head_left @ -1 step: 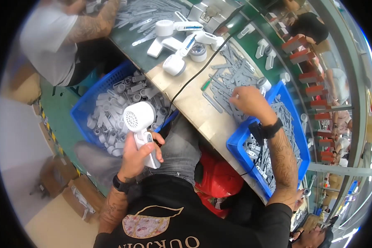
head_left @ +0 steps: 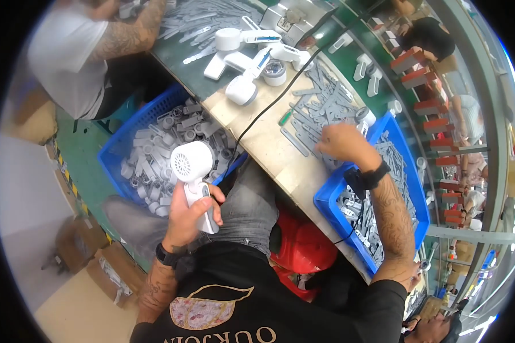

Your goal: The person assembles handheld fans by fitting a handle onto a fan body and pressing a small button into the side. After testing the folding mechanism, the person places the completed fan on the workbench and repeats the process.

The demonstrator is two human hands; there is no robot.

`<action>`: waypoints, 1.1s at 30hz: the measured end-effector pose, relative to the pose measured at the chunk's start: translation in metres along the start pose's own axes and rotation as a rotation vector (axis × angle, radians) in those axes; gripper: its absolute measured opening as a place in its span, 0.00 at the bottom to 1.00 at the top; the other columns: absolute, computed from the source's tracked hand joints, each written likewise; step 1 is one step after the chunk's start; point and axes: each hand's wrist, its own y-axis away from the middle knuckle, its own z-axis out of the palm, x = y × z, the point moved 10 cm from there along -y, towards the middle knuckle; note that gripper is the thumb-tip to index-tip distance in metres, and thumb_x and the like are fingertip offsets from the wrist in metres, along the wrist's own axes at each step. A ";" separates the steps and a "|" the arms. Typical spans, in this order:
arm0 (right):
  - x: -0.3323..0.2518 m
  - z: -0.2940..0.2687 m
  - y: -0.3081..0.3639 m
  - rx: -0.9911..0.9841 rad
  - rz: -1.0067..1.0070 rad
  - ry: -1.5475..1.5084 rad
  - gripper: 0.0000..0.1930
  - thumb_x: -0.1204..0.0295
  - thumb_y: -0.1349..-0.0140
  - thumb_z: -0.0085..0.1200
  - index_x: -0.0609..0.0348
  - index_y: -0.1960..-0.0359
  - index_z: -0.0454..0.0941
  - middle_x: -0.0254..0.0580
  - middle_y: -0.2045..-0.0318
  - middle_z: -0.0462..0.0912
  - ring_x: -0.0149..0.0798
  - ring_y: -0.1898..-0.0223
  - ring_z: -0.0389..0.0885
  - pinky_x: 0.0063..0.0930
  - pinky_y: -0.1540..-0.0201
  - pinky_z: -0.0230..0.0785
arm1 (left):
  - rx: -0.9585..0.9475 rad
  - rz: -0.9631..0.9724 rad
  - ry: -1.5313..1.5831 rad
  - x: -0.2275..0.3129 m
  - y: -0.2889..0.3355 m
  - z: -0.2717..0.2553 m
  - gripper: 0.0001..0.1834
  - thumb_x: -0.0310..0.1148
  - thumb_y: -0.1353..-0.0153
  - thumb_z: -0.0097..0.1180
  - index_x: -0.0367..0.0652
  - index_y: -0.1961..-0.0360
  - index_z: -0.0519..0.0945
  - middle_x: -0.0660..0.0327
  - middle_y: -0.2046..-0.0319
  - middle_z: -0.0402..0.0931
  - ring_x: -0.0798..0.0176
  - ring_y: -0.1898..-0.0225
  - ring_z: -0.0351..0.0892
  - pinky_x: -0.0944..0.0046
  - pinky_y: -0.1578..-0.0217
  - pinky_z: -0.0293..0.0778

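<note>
White handheld fan (head_left: 192,162) sits above the person's lap (head_left: 249,208), left of the table (head_left: 280,164), the left hand's fingers (head_left: 199,207) wrapped around its handle. The right hand (head_left: 344,143) is over grey strips (head_left: 329,108) on the table, its fingers bent; whether they pinch anything cannot be told. Beyond the fan, a blue basket (head_left: 143,118) holds white parts (head_left: 154,150).

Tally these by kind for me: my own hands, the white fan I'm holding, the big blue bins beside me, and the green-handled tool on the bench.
Hands: 2, your left hand and right hand
Held white fan: 1
Big blue bins: 2, the left bin and right bin
Green-handled tool: 1
Total: 6
</note>
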 end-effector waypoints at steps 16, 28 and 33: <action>0.069 -0.057 -0.111 0.379 -0.022 -0.124 0.13 0.63 0.38 0.62 0.61 0.63 0.87 0.55 0.66 0.88 0.54 0.63 0.88 0.44 0.58 0.79 | 0.063 -0.076 -0.079 -0.013 0.009 -0.014 0.22 0.28 0.34 0.56 0.35 0.41 0.67 0.50 0.64 0.79 0.59 0.70 0.81 0.58 0.67 0.82; 0.056 -0.084 -0.112 0.654 -0.168 -0.097 0.10 0.65 0.42 0.65 0.57 0.64 0.87 0.53 0.62 0.84 0.54 0.59 0.84 0.46 0.56 0.77 | 0.105 -0.057 0.079 -0.011 -0.004 0.003 0.34 0.48 0.28 0.34 0.31 0.34 0.70 0.50 0.59 0.81 0.54 0.62 0.83 0.53 0.57 0.82; -0.052 -0.114 0.013 0.562 -0.267 -1.035 0.12 0.74 0.33 0.65 0.61 0.54 0.74 0.41 0.63 0.83 0.35 0.63 0.87 0.28 0.59 0.80 | 0.103 -0.019 0.098 -0.004 -0.003 -0.004 0.30 0.40 0.27 0.44 0.31 0.30 0.67 0.48 0.47 0.79 0.54 0.50 0.83 0.54 0.46 0.79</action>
